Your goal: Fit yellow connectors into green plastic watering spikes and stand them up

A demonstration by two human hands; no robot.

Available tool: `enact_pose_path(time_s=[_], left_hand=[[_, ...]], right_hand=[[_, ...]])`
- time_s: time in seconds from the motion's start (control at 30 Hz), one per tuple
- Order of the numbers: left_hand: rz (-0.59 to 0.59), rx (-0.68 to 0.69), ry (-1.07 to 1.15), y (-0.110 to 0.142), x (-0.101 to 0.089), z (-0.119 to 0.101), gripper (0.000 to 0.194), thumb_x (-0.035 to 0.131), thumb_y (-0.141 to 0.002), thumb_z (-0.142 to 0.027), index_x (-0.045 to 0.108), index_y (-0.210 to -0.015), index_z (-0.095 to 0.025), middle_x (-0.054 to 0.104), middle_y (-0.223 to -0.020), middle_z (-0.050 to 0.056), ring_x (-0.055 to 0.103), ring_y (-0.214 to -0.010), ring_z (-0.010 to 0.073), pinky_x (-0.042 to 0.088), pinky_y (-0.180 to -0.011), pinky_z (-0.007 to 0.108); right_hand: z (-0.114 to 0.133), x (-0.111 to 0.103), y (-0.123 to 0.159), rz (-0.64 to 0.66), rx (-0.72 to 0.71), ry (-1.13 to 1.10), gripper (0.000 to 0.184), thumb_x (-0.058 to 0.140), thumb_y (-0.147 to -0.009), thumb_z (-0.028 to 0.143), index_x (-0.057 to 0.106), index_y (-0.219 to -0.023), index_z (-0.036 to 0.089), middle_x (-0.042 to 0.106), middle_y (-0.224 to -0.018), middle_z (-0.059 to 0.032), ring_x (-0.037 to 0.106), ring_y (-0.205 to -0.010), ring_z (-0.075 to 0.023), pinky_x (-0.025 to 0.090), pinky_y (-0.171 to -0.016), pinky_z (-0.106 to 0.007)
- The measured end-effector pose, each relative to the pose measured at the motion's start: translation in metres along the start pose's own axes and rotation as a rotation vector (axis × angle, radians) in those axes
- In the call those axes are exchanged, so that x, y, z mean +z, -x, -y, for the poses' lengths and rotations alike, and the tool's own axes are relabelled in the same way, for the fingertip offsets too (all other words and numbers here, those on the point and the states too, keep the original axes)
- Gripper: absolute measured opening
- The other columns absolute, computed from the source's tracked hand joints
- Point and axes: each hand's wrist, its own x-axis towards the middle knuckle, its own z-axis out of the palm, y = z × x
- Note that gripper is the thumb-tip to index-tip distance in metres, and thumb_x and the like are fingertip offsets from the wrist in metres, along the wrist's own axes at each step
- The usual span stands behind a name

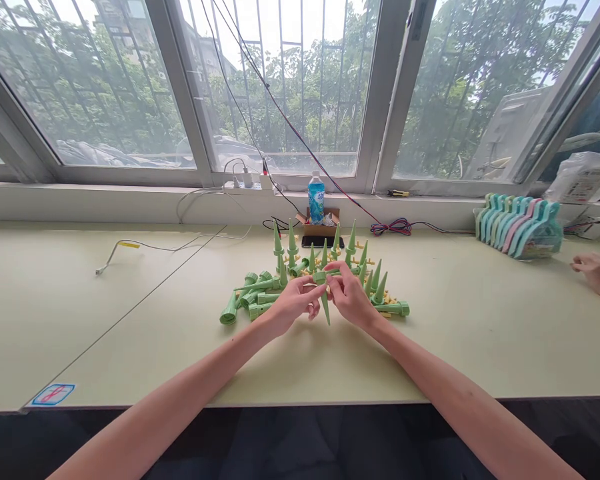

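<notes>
Between my two hands is a green plastic watering spike [325, 309], its point downward and its wide capped end up. My left hand [296, 301] grips it near the cap from the left, fingers bent. From the right, my right hand [351, 293] closes its fingertips at the upper part of the same spike; a small pale bit shows there, too small to make out. Around and behind my hands are several more green spikes [380, 288], some upright, others lying down like the flared one [229, 313]. Small yellow valve-like pieces [391, 298] lie among them.
Behind the spikes stand a phone [323, 242], a small cardboard box [305, 219] and a blue-liquid bottle [316, 199]. Coiled wire [394, 227] and pastel hangers [523, 227] are to the right, near another person's hand [599, 272]. A white cable [145, 245] lies left.
</notes>
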Motion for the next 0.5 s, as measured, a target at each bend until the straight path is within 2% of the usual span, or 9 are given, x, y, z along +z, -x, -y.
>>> enact_pose_path(time_s=[0.5], left_hand=[[-0.017, 0.0, 0.002, 0.0002, 0.0004, -0.0004, 0.048, 0.078, -0.068, -0.051, 0.052, -0.09, -0.016, 0.057, -0.059, -0.003, 0.048, -0.044, 0.0077, 0.037, -0.044, 0.023]], right_hand=[[0.0005, -0.0006, -0.0002, 0.003, 0.009, 0.009, 0.022, 0.039, -0.097, 0.037, 0.047, -0.108, 0.02, 0.052, -0.058, 0.0031, 0.052, -0.053, -0.0146, 0.039, -0.05, -0.024]])
